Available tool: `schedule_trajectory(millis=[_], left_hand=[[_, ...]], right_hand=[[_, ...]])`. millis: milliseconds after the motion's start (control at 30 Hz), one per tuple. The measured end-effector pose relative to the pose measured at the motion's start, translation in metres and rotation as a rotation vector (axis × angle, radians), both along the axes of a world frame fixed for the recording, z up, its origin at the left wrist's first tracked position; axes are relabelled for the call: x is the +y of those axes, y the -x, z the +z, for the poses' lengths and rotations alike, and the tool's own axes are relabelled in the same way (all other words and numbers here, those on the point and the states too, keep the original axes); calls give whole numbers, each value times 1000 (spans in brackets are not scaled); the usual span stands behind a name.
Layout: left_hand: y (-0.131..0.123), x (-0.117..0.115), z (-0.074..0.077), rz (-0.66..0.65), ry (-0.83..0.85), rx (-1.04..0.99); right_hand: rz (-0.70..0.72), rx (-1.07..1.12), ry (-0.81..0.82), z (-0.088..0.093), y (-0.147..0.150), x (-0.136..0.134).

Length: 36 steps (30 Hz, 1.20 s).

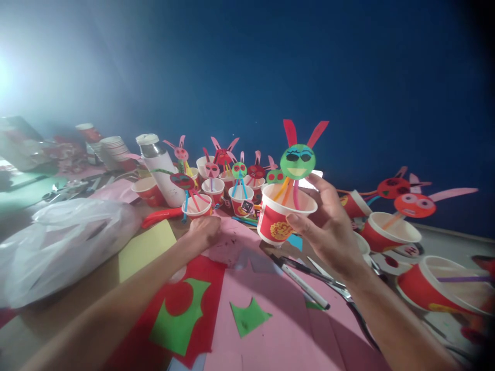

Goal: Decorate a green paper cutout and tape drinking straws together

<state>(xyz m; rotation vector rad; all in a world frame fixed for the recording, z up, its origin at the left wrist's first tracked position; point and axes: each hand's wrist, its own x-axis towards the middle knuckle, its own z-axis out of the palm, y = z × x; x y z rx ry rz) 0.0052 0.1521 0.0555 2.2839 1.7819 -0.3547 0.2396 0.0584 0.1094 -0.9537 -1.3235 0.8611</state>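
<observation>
In my right hand [328, 221] is a red and white paper cup [284, 214], gripped between thumb and fingers and raised a little above the table. From the cup rises a green paper face [297, 161] with red ears, dark eyes, a yellow mouth and coloured stick legs. My left hand [204, 229] is curled closed over the pink paper, just in front of another paper cup [197, 206] with a dark red paper face [182, 180]. Its fingertips are hidden, so I cannot tell whether it holds anything.
Several cups with paper faces line the back and right. A white marker [305, 287] and scissors [340, 288] lie on pink paper [278, 330], near green scraps [249, 315]. To the left are a plastic bag [69, 242], yellow paper [147, 250] and a white bottle [162, 172].
</observation>
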Motion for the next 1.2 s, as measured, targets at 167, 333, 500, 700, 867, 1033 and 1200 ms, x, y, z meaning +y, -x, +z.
schedule_trajectory(millis=[167, 333, 500, 700, 867, 1033, 1200], left_hand=[[1, -7, 10, -62, 50, 19], [29, -36, 22, -121, 35, -65], [70, -72, 31, -68, 19, -147], [90, -92, 24, 45, 71, -320], [92, -95, 19, 47, 94, -425], [93, -96, 18, 48, 99, -454], [95, -95, 8, 40, 82, -482]], right_hand=[[2, -19, -15, -3, 6, 0], [23, -45, 17, -14, 19, -4], [57, -156, 100, -34, 48, 1], [12, -403, 106, -57, 77, 25], [50, -444, 41, -66, 89, 39], [66, -484, -4, -70, 92, 49], [119, -497, -44, -77, 90, 61]])
